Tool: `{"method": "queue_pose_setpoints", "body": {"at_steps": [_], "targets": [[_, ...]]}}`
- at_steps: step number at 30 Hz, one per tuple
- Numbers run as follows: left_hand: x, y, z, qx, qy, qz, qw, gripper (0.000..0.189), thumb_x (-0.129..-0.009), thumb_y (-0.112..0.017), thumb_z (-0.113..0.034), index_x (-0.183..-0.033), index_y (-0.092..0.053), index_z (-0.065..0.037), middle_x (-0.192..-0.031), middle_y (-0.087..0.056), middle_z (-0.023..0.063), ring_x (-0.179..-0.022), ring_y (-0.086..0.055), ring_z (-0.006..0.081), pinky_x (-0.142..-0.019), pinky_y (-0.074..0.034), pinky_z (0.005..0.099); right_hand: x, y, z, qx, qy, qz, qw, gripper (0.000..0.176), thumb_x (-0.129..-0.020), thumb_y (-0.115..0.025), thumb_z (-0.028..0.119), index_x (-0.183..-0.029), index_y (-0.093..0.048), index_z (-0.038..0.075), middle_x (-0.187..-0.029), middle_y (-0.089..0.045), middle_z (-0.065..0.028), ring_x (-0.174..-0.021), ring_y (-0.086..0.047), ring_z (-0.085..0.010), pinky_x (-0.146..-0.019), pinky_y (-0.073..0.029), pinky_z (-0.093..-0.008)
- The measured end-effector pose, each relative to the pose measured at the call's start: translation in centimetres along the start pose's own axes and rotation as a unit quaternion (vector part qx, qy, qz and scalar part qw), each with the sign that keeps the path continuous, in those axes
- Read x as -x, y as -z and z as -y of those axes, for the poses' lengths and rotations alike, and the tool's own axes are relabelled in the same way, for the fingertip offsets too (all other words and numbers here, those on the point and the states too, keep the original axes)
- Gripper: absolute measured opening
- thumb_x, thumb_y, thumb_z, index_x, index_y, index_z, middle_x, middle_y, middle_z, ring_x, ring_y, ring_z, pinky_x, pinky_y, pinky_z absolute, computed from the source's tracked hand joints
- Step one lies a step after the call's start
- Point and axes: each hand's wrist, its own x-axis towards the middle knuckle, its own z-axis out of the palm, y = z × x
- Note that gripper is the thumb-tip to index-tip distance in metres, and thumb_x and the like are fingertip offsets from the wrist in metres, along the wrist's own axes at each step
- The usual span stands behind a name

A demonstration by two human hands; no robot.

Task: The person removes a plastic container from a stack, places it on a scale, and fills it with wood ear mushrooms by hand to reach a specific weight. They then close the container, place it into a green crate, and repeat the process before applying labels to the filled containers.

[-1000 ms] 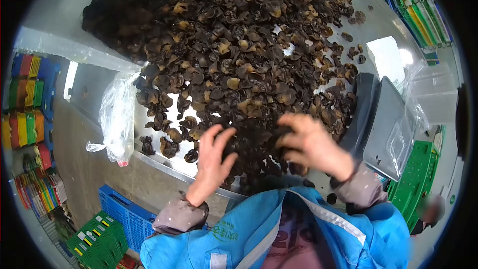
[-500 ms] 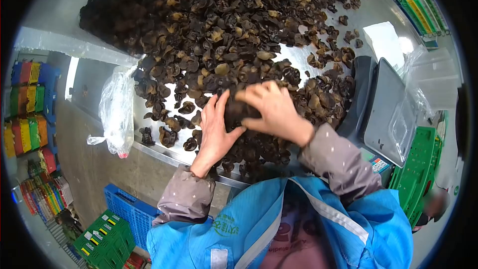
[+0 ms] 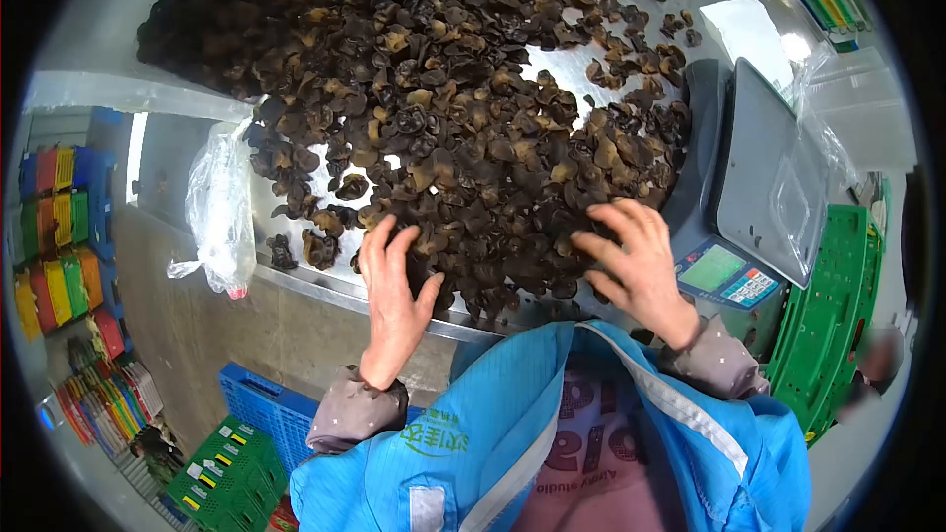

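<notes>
A large heap of dark brown wood ear mushrooms [image 3: 473, 158] covers much of the metal table [image 3: 547, 64], reaching its near edge. My left hand [image 3: 392, 300] is at the heap's near left side, fingers spread and fingertips close to the mushrooms. On the near right side, my right hand [image 3: 642, 268] has its fingers apart, their tips at the mushrooms. Neither hand appears to hold anything; the mushrooms lie between them. A few single mushrooms [image 3: 320, 248] lie apart from the heap at the left.
A digital scale [image 3: 769, 172] with a grey platform stands right of the heap, clear plastic over it. A clear plastic bag [image 3: 222, 207] hangs at the table's left edge. Blue pallet [image 3: 266, 399], green crate [image 3: 222, 473] and green pallet [image 3: 828, 315] are around the table.
My hands have parted, the right one moving right and down toward me. Mushrooms now lie heaped where both hands were close together. The view has shifted, showing the scale's keypad and display.
</notes>
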Motion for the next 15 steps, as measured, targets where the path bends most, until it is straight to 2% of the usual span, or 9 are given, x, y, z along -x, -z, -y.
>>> {"method": "queue_pose_setpoints", "body": {"at_steps": [2, 4, 5, 6, 8, 9, 11, 13, 15], "targets": [[0.3, 0.3, -0.1, -0.056, 0.012, 0.003, 0.998, 0.085, -0.056, -0.078, -0.003, -0.131, -0.036, -0.007, -0.134, -0.03, 0.0214, -0.124, -0.029, 0.0406, -0.102, -0.027, 0.0473, 1.2, 0.4, -0.1, -0.021, -0.089, -0.033, 0.995, 0.066, -0.057, -0.074, 0.009, -0.119, -0.051, 0.01, -0.127, -0.042, -0.0129, -0.116, -0.04, -0.0342, -0.094, -0.037, -0.0429], [0.6, 0.5, 0.0, -0.082, 0.042, 0.032, 0.995, 0.101, -0.053, -0.082, -0.007, -0.138, -0.027, -0.009, -0.135, -0.026, 0.0248, -0.125, -0.027, 0.0429, -0.102, -0.026, 0.0489, 2.6, -0.1, -0.6, -0.067, -0.184, -0.018, 0.981, 0.087, -0.055, -0.077, 0.005, -0.132, -0.035, 0.007, -0.132, -0.035, -0.0186, -0.116, -0.042, -0.0395, -0.093, -0.041, -0.0433], [0.7, 0.2, 0.1, -0.081, 0.041, 0.032, 0.995, 0.101, -0.053, -0.082, -0.007, -0.138, -0.027, -0.009, -0.135, -0.026, 0.0248, -0.125, -0.027, 0.0429, -0.102, -0.026, 0.0489, 3.0, -0.8, -1.0, -0.087, -0.221, -0.009, 0.971, 0.096, -0.055, -0.078, 0.005, -0.136, -0.027, 0.006, -0.134, -0.032, -0.0207, -0.115, -0.043, -0.0417, -0.092, -0.043, -0.0441], [0.7, -0.2, 0.1, -0.061, 0.06, 0.053, 0.995, 0.103, -0.053, -0.082, -0.006, -0.139, -0.025, -0.009, -0.135, -0.025, 0.027, -0.124, -0.026, 0.044, -0.102, -0.026, 0.0497, 3.0, -1.3, -1.1, -0.087, -0.223, -0.011, 0.971, 0.096, -0.055, -0.078, 0.005, -0.136, -0.027, 0.006, -0.134, -0.032, -0.0207, -0.115, -0.043, -0.0417, -0.092, -0.043, -0.0441], [0.5, -1.4, -0.6, -0.024, 0.066, 0.074, 0.995, 0.107, -0.051, -0.084, -0.005, -0.14, -0.023, -0.01, -0.132, -0.023, 0.0328, -0.123, -0.026, 0.0472, -0.103, -0.026, 0.0515, 2.4, -2.6, -1.5, -0.114, -0.239, 0.029, 0.964, 0.108, -0.055, -0.079, 0.006, -0.141, -0.013, 0.007, -0.136, -0.026, -0.0266, -0.113, -0.045, -0.0461, -0.088, -0.046, -0.0457], [0.2, -2.4, -1.1, -0.035, 0.051, 0.076, 0.995, 0.108, -0.05, -0.084, -0.003, -0.14, -0.024, -0.012, -0.133, -0.022, 0.0329, -0.122, -0.027, 0.0475, -0.102, -0.027, 0.051, 1.9, -4.0, -1.5, -0.096, -0.21, 0.0, 0.973, 0.111, -0.055, -0.079, 0.005, -0.142, -0.009, 0.009, -0.129, -0.029, -0.0287, -0.104, -0.05, -0.0465, -0.083, -0.048, -0.0452], [-0.9, -3.8, -2.7, 0.015, 0.04, 0.076, 0.996, 0.109, -0.05, -0.084, -0.002, -0.14, -0.024, -0.014, -0.133, -0.019, 0.0331, -0.123, -0.025, 0.0484, -0.102, -0.028, 0.0515, -0.1, -4.7, 0.2, -0.197, -0.234, 0.046, 0.951, 0.109, -0.056, -0.076, 0.001, -0.142, -0.011, 0.013, -0.118, -0.035, -0.0285, -0.091, -0.054, -0.0452, -0.078, -0.049, -0.045], [-2.0, -5.4, -3.8, 0.064, 0.024, 0.058, 0.996, 0.102, -0.054, -0.079, 0.002, -0.139, -0.024, -0.012, -0.135, -0.017, 0.0301, -0.126, -0.022, 0.0474, -0.103, -0.03, 0.0465, -1.7, -6.3, 1.4, -0.246, -0.168, 0.007, 0.955, 0.104, -0.058, -0.072, -0.003, -0.142, -0.013, 0.018, -0.109, -0.038, -0.0261, -0.078, -0.056, -0.0418, -0.073, -0.049, -0.045], [-3.0, -6.3, -4.6, 0.12, 0.02, 0.062, 0.991, 0.094, -0.056, -0.072, 0.007, -0.137, -0.027, -0.011, -0.133, -0.019, 0.0274, -0.127, -0.022, 0.0461, -0.103, -0.03, 0.045, -2.9, -6.9, 2.2, -0.296, -0.161, 0.048, 0.94, 0.094, -0.061, -0.066, -0.006, -0.14, -0.019, 0.015, -0.11, -0.04, -0.0275, -0.083, -0.056, -0.0402, -0.072, -0.048, -0.0444]]}}
